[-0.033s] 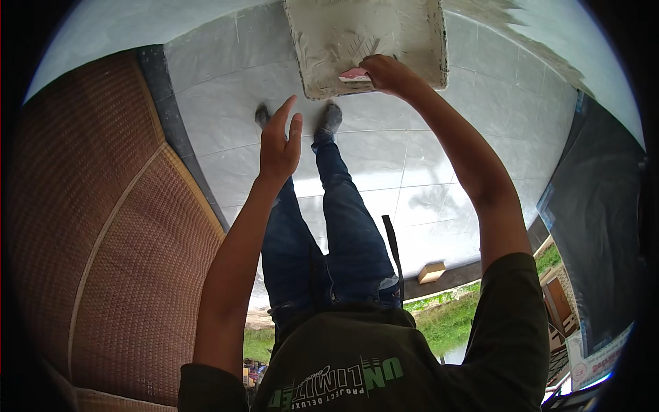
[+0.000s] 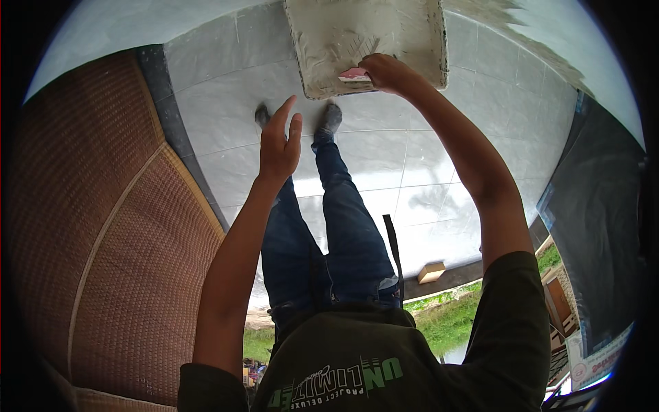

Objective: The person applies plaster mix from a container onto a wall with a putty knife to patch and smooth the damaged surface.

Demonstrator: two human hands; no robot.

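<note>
Right hand [image 2: 386, 73] there, fingers clamped on one pink-and-white tool [image 2: 353, 74] over one paste-smeared tray [image 2: 445, 48]; left hand [image 2: 277, 151] hovers, thumb apart from fingers (two dark-shod feet [image 2: 330, 118] nearby)

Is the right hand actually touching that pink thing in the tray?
Touching: the head view shows the right hand closed on one end of the pink tool, with no gap between them.

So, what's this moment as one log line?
Right hand: grips pink-and-white tool | place: over tray of greyish paste | left hand: empty, midair
</note>
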